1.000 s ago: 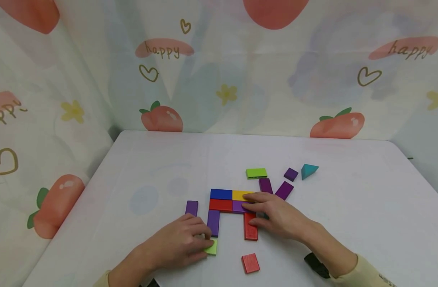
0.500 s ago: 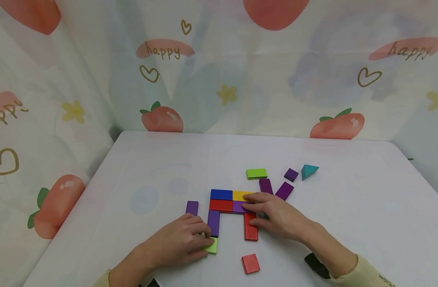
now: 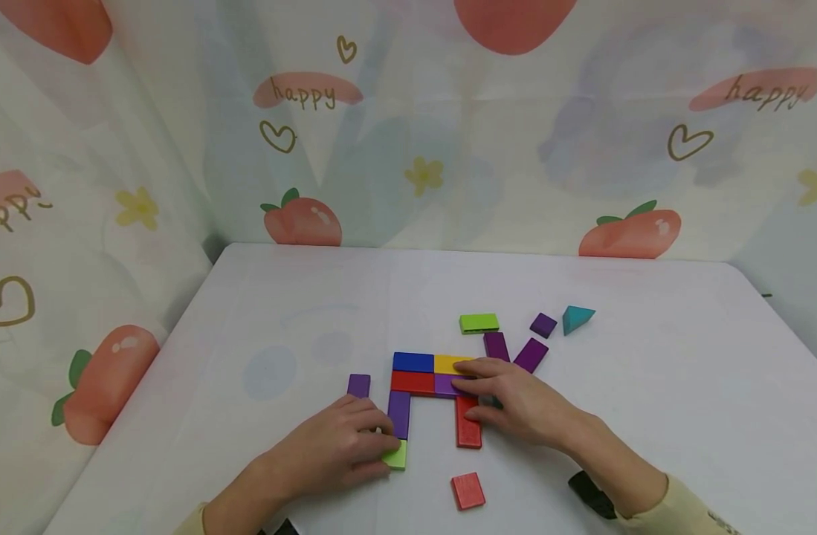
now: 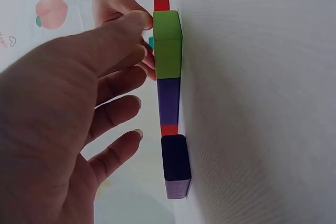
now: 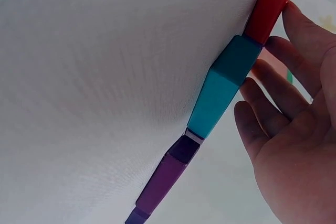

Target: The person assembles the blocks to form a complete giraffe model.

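Observation:
The left hand (image 3: pixel 337 446) touches the top and near-left edge of a light green block (image 3: pixel 396 457) with thumb and index finger; in the left wrist view its other fingers are spread and loosely bent. That block meets the near end of an upright purple block (image 3: pixel 398 414). Above are a blue block (image 3: pixel 412 362) and a red block (image 3: pixel 412 382). Fingertips of the right hand (image 3: pixel 525 401) rest on a yellow block (image 3: pixel 448 364), a violet block (image 3: pixel 444 385) and a vertical red block (image 3: pixel 468 435). A teal block (image 5: pixel 223 87) lies under this hand.
A red square (image 3: pixel 467 491) lies nearest the front. Behind the right hand are a green block (image 3: pixel 478 323), dark purple blocks (image 3: pixel 531 355) and a teal triangular piece (image 3: pixel 576 319). Another purple block (image 3: pixel 358 386) sits beyond the left hand, and a black object (image 3: pixel 592 495) is by the right forearm.
The left hand has slid the light green block slightly away from the person, up against the purple block's end. The right hand has stayed in place.

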{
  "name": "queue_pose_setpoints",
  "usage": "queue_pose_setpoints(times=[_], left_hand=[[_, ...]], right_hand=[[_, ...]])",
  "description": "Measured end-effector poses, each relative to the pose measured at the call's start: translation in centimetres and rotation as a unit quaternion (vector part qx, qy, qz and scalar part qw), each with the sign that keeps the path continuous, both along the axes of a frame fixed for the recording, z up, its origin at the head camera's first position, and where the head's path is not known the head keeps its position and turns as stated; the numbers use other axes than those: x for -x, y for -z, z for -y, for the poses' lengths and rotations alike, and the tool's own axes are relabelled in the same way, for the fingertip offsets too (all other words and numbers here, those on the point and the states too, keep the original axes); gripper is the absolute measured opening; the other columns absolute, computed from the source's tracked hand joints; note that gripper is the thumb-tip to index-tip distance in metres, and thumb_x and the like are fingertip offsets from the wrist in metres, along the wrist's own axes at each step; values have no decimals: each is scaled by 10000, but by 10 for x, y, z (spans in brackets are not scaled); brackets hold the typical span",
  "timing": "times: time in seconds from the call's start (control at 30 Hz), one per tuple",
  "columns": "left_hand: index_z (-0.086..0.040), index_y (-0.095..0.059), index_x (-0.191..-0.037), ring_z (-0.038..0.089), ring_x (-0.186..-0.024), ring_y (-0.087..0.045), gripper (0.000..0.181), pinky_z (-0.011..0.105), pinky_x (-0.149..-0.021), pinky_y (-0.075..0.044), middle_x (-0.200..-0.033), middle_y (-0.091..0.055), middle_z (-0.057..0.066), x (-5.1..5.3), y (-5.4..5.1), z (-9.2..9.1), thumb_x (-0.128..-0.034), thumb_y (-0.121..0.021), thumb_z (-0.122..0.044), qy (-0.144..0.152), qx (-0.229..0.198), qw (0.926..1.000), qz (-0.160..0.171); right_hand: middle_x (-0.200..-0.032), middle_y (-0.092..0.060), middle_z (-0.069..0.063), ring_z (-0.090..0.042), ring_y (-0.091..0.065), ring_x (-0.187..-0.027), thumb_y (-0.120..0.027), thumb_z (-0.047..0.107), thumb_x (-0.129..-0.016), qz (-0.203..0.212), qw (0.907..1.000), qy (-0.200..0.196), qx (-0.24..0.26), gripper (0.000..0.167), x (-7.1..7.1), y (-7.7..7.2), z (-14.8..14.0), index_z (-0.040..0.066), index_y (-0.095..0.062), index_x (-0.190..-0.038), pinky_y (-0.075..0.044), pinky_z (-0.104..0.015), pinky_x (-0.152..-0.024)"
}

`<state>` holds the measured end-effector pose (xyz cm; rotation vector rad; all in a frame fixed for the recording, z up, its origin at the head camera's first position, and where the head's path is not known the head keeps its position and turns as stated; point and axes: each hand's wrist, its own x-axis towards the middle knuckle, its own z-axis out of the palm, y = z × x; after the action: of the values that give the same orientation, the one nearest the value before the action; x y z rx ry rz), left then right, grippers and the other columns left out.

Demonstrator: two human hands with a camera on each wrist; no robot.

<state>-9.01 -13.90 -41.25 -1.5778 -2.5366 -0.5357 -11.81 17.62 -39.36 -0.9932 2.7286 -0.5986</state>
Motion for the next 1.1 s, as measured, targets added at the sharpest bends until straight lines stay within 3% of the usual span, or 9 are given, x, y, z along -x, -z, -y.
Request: queue_pose_setpoints(times=[0.13, 0.33, 0.5, 1.1], left_hand=[[-199, -783, -1120, 85, -1079, -603, 248, 295, -986, -486, -1105, -693, -85, 0, -1, -1, -902, -784, -318, -275, -47, 9995, 131], [-222, -741, -1253, 112, -1138, -573, 343, 354, -983, -488, -1241, -681, -99, 3, -3, -5, -940, -731, -362, -664, 524, 9961, 268], [-223, -725, -1285, 119, -1131, -560, 381, 372, -970, -480, -1260, -676, -110, 4, -3, -8, -944, -717, -392, -829, 625, 9937, 427], [-218, -739, -1261, 117, -1133, -563, 345, 372, -969, -477, -1235, -686, -123, 8, 0, -9, -940, -733, -344, -825, 477, 9941, 517]], right_hand=[[-1438, -546, -111, -348, -476, -1335, -760, 215, -918, -6, 10000, -3, 2, 468, 0, 0, 0, 94, -657, -1358, -477, -483, -1018], [-1436, -547, -112, -350, -477, -1334, -762, 217, -916, -19, 10000, -11, -4, 468, 0, 0, 0, 93, -659, -1356, -476, -487, -1018], [-1441, -542, -114, -350, -472, -1340, -760, 218, -919, 21, 10000, -30, 25, 469, 1, 0, 0, 98, -656, -1360, -476, -487, -1018], [-1433, -549, -117, -352, -477, -1335, -764, 220, -915, -15, 10000, -9, -9, 467, 1, 1, 0, 98, -661, -1354, -478, -488, -1016]])
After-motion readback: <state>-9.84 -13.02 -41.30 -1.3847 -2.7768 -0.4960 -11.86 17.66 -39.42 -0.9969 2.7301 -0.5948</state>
